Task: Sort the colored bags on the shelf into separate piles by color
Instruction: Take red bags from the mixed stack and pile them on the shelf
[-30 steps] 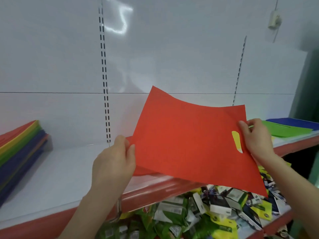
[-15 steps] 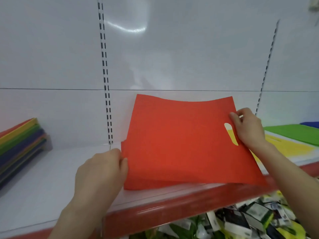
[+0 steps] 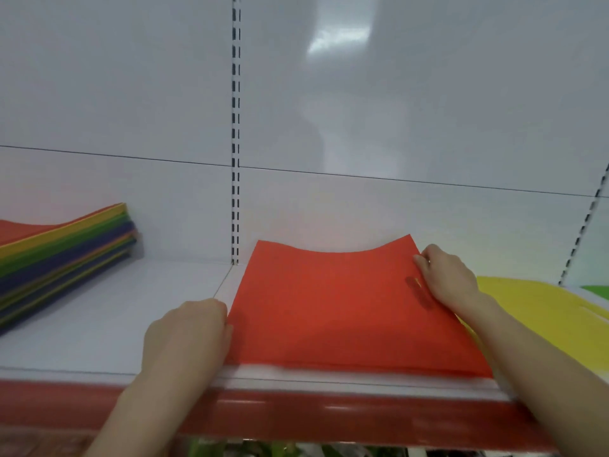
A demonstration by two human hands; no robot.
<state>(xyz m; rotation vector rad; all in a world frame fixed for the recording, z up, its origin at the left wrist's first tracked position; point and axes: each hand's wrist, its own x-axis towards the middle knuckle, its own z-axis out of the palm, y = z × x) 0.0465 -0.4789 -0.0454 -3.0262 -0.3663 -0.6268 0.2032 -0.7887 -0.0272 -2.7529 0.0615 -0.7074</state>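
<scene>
Two bare hands hold one flat orange-red bag (image 3: 329, 308) down on the white shelf (image 3: 99, 324) with a red front lip: the left hand (image 3: 188, 334) curled round its left edge, the right hand (image 3: 449, 278) pinching its right edge by the handle slot, the far edge curving up. Just right lies a pile of yellow bags (image 3: 534, 311) with a sliver of green bag (image 3: 597, 289) beyond, and well to the left a mixed stack of red, yellow, green and blue bags (image 3: 66, 249) sits against the white back panel (image 3: 329, 127).

The red bag (image 3: 346, 308) looked matt, cloth-like; at twelve o'clock the white back panel (image 3: 362, 94) was glossy, smooth.
</scene>
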